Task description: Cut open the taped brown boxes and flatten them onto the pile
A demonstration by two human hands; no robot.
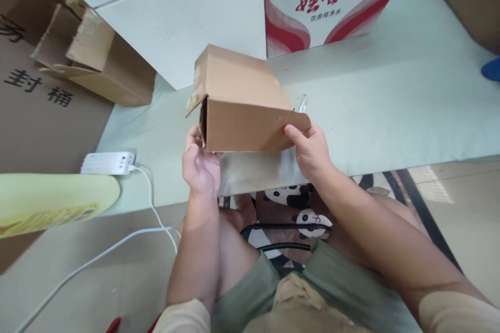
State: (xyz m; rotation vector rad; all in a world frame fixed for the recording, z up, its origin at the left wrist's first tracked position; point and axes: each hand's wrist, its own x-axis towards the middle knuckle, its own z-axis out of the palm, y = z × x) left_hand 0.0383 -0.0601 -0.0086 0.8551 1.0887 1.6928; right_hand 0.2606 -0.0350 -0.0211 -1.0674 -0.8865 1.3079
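Observation:
A brown cardboard box (pixel 246 124) is held tilted between my two hands over the front part of a pale green covered table (pixel 402 109). Its left end gapes a little, with a loose flap and shiny tape there. My left hand (pixel 201 164) supports the lower left corner, some of its fingers hidden under and behind the box. At the right end, my right hand (pixel 310 148) pinches the box's edge and a small flap, thumb on the near face. A thin clear or metallic item (pixel 302 104) shows just behind that flap; its kind cannot be made out.
White cartons (pixel 187 21) stand at the back, one with red Chinese lettering (pixel 336 5). Another open cardboard box (pixel 128 70) sits at left. A white power bank (pixel 109 163) with a cable (pixel 150 192) lies near a yellow-green object (pixel 58 195). Something blue (pixel 491 69) is at the right edge.

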